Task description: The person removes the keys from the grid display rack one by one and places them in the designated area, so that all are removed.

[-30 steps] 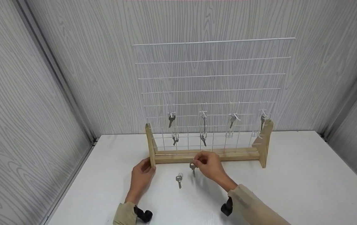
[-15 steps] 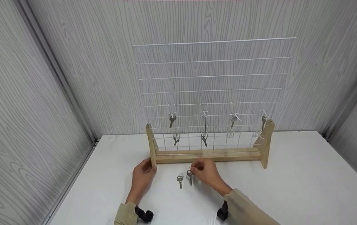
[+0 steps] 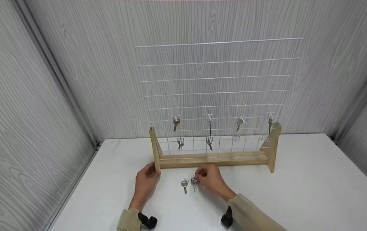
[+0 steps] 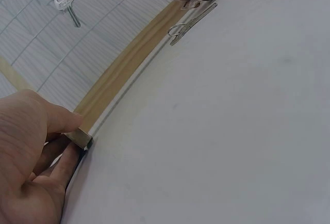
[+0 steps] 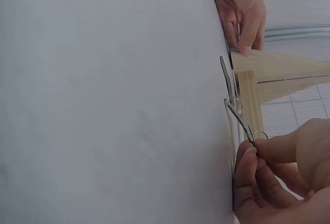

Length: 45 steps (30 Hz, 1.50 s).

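My left hand (image 3: 146,180) grips the front foot of the left wooden end piece (image 4: 79,137) of a white wire grid rack (image 3: 214,162), thumb on one side and fingers on the other. My right hand (image 3: 211,178) pinches a silver key (image 3: 194,181) by its head, in front of the rack's wooden base bar. In the right wrist view the small ring (image 5: 260,135) shows by the thumb, and the key's tip points down close to the white table. A second key (image 3: 184,186) with a ring lies flat on the table just left of the held one.
Several keys hang from white hooks on the grid, in an upper row (image 3: 176,123) and a lower row (image 3: 209,143). Two lower-right hooks (image 3: 236,138) carry no key. Wood-grain panels (image 3: 58,96) enclose the white table (image 3: 299,192) at the back and sides.
My right hand has come down and slightly toward me and left, carrying the pinched key from the base bar to beside the lying key. My left hand has stayed on the end piece.
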Motion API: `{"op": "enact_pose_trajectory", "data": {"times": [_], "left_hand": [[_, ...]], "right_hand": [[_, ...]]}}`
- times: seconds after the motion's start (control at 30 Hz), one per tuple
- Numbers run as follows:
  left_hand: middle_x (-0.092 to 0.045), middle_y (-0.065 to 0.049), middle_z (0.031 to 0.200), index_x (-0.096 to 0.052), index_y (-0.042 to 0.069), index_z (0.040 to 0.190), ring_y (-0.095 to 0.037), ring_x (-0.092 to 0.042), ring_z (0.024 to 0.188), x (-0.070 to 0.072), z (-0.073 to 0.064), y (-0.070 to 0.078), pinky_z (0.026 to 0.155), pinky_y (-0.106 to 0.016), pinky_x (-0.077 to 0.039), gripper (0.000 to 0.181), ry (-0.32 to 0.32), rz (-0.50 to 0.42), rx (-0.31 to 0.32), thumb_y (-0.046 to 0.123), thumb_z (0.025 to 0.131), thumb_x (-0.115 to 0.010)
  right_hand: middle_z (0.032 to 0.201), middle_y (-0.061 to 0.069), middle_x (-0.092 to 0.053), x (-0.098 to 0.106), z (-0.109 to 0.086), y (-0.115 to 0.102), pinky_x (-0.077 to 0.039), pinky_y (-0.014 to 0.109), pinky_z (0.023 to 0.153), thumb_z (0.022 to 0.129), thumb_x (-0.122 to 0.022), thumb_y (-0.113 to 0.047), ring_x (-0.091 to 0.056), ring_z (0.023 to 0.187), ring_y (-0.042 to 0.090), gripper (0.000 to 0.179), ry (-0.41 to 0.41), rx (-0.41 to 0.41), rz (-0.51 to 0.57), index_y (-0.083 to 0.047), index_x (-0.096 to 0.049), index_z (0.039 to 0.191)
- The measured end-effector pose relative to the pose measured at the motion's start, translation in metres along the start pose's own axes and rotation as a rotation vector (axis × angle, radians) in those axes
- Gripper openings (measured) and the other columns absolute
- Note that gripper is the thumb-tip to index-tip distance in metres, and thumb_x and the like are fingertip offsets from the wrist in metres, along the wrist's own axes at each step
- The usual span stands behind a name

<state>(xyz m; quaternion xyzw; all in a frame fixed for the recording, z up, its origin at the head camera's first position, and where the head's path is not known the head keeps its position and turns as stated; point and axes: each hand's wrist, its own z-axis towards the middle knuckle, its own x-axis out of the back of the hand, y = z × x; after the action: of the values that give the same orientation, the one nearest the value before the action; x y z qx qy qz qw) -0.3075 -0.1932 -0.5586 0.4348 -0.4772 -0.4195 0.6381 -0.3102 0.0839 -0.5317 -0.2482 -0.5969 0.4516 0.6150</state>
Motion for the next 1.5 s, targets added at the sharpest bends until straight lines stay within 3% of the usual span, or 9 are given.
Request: {"op": "enact_pose_trajectory", "data": {"times": [0.27, 0.53, 0.97, 1.2, 1.5], "left_hand": [[-0.062, -0.027, 0.147, -0.058, -0.003, 0.148, -0.040, -0.060, 0.139, 0.000, -0.001, 0.001, 0.115, -0.043, -0.055, 0.048, -0.006, 0.002, 0.013, 0.003, 0.101, -0.068], [-0.061, -0.027, 0.148, -0.057, -0.004, 0.148, -0.041, -0.060, 0.140, 0.003, 0.001, 0.001, 0.116, -0.043, -0.054, 0.049, -0.004, 0.003, 0.003, 0.003, 0.101, -0.068], [-0.061, -0.028, 0.147, -0.058, -0.004, 0.148, -0.040, -0.061, 0.139, 0.001, 0.002, 0.003, 0.113, -0.040, -0.056, 0.049, -0.007, -0.014, -0.015, 0.001, 0.101, -0.068], [-0.062, -0.026, 0.148, -0.058, -0.003, 0.148, -0.039, -0.060, 0.139, 0.000, 0.002, 0.002, 0.115, -0.040, -0.055, 0.049, 0.002, 0.002, 0.010, 0.001, 0.100, -0.068], [-0.062, -0.026, 0.146, -0.059, -0.004, 0.147, -0.039, -0.061, 0.139, 0.001, 0.000, 0.001, 0.115, -0.040, -0.054, 0.048, -0.004, -0.006, -0.002, 0.001, 0.100, -0.069]], "right_hand": [[0.083, 0.002, -0.072, 0.000, 0.001, -0.006, -0.053, 0.020, 0.058, 0.095, -0.077, 0.000, -0.062, 0.073, 0.012, 0.007, -0.034, -0.009, -0.065, -0.005, -0.077, 0.089], [0.083, 0.007, -0.076, 0.000, 0.003, -0.010, -0.054, 0.019, 0.057, 0.095, -0.075, 0.002, -0.066, 0.071, 0.010, 0.007, -0.050, 0.043, -0.056, 0.001, -0.080, 0.090], [0.082, 0.005, -0.076, 0.002, 0.005, -0.010, -0.054, 0.019, 0.056, 0.094, -0.075, 0.001, -0.066, 0.069, 0.009, 0.006, -0.061, 0.028, -0.055, 0.001, -0.081, 0.092], [0.084, 0.003, -0.075, 0.003, 0.004, -0.009, -0.055, 0.021, 0.058, 0.094, -0.075, 0.000, -0.064, 0.071, 0.011, 0.006, -0.069, 0.003, -0.077, -0.001, -0.081, 0.093], [0.089, 0.009, -0.079, 0.013, 0.001, -0.014, -0.062, 0.027, 0.065, 0.094, -0.076, -0.001, -0.071, 0.077, 0.015, 0.005, -0.037, 0.070, -0.069, 0.001, -0.080, 0.095]]}}
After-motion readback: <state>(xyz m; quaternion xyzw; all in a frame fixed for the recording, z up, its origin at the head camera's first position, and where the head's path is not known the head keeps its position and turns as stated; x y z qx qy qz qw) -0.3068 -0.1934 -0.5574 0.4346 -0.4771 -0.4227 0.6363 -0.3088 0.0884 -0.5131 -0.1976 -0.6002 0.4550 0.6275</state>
